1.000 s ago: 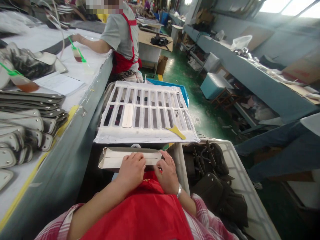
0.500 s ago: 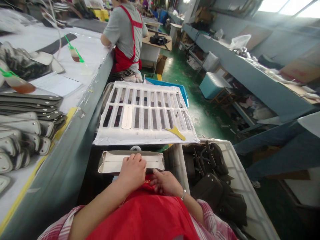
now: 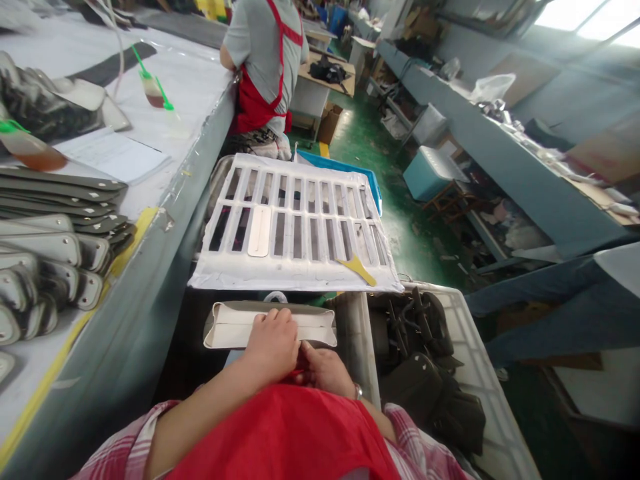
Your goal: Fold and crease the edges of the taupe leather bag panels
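A bag piece point(image 3: 230, 325), with a long cream face, a seam line and a dark olive border, lies across my lap area. My left hand point(image 3: 274, 343) is closed over the middle of its lower edge, fingers curled on the cream face. Right beside it, my right hand point(image 3: 329, 368) has its thumb and fingers drawn together at the piece's dark lower edge. What those fingertips hold is hidden. Just beyond stands a white slotted rack point(image 3: 295, 270), with a cream strip point(image 3: 260, 230) and a yellow flat tool point(image 3: 357, 268) on it.
To the right, a plastic crate point(image 3: 465, 347) holds dark olive bags point(image 3: 425, 393). The worktable point(image 3: 165, 273) at left carries stacked bag parts point(image 3: 45, 253) and glue bottles point(image 3: 150, 87). A co-worker point(image 3: 270, 60) in a red apron stands ahead; a blue bin point(image 3: 373, 187) sits behind the rack.
My right hand has moved in closer to the left hand and the piece's lower edge. The view has shifted slightly; the left hand stays on the piece.
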Demonstrator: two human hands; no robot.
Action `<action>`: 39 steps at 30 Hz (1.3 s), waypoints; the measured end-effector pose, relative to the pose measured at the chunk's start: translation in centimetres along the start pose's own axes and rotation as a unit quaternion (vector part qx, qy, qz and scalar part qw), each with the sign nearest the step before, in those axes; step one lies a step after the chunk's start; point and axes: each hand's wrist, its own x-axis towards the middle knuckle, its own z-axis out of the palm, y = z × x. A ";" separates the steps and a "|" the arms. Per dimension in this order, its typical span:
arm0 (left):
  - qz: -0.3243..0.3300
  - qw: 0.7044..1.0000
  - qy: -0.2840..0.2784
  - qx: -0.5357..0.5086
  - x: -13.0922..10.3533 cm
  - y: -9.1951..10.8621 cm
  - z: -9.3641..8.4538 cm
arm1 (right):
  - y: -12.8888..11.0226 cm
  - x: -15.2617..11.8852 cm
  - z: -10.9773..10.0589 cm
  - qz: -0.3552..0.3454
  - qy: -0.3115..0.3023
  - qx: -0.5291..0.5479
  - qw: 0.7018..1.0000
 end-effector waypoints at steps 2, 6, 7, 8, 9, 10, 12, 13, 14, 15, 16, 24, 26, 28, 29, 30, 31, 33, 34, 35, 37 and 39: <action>-0.008 1.000 0.015 -0.020 -0.5 -1.3 -0.5 | -0.2 0.1 0.5 0.005 0.013 0.010 1.000; 0.004 1.000 0.005 -0.011 -2.1 -4.3 -1.6 | -0.7 0.2 1.6 0.023 0.052 0.012 0.998; 0.008 1.000 -0.006 -0.005 -2.4 -4.9 -1.8 | -0.8 0.3 1.9 0.027 0.057 0.009 0.998; 0.009 1.000 -0.015 -0.001 -2.6 -5.3 -1.9 | -0.8 0.4 2.2 0.029 0.061 0.006 0.998; 0.007 1.000 -0.021 -0.001 -2.7 -5.5 -2.0 | -0.8 0.5 2.5 0.033 0.065 0.003 0.997; 0.004 1.000 -0.023 -0.002 -2.7 -5.7 -2.0 | -0.8 0.7 2.8 0.036 0.070 0.001 0.997; -0.005 1.000 -0.022 -0.008 -2.5 -5.7 -2.0 | -0.6 1.0 3.3 0.038 0.076 -0.004 0.996; -0.007 1.000 -0.020 -0.013 -2.4 -5.7 -2.0 | -0.6 1.1 3.6 0.038 0.077 -0.006 0.996; -0.008 1.000 -0.017 -0.017 -2.2 -5.7 -2.0 | -0.5 1.2 3.9 0.037 0.079 -0.008 0.996; -0.008 1.000 -0.014 -0.020 -2.1 -5.8 -2.0 | -0.4 1.4 4.1 0.035 0.081 -0.013 0.996; -0.007 1.000 -0.011 -0.022 -2.0 -5.9 -2.0 | -0.3 1.5 4.4 0.030 0.083 -0.018 0.996; -0.008 1.000 -0.002 -0.025 -1.7 -6.9 -2.4 | 0.4 2.9 6.3 -0.023 0.007 -0.035 0.999; -0.022 0.999 0.022 -0.012 -2.1 -7.5 -3.0 | 0.2 3.0 7.1 -0.010 0.022 -0.033 0.999; -0.028 0.998 0.053 -0.003 -2.8 -8.7 -3.5 | -0.3 3.0 7.9 0.018 0.040 -0.030 0.999; -0.026 0.997 0.069 -0.003 -3.2 -9.4 -3.6 | -0.5 2.9 8.4 0.029 0.046 -0.029 0.998; -0.022 0.996 0.083 -0.007 -3.6 -10.2 -3.6 | -0.7 2.8 8.8 0.037 0.048 -0.028 0.998; -0.019 0.995 0.097 -0.013 -4.0 -10.9 -3.6 | -1.0 2.7 9.3 0.041 0.046 -0.027 0.998; -0.015 0.992 0.116 -0.040 -4.7 -12.3 -3.1 | -1.4 2.5 10.2 0.046 0.039 -0.024 0.998; -0.013 0.991 0.120 -0.065 -5.1 -12.8 -2.9 | -1.6 2.4 10.7 0.050 0.037 -0.025 0.998; -0.009 0.988 0.121 -0.096 -5.3 -13.2 -2.5 | -1.7 2.4 11.1 0.054 0.035 -0.026 0.998; -0.006 0.980 0.121 -0.159 -5.7 -13.7 -2.0 | -1.9 2.3 11.9 0.060 0.031 -0.029 0.997; -0.011 0.972 0.124 -0.201 -5.9 -13.8 -1.7 | -2.0 2.3 12.6 0.063 0.025 -0.034 0.997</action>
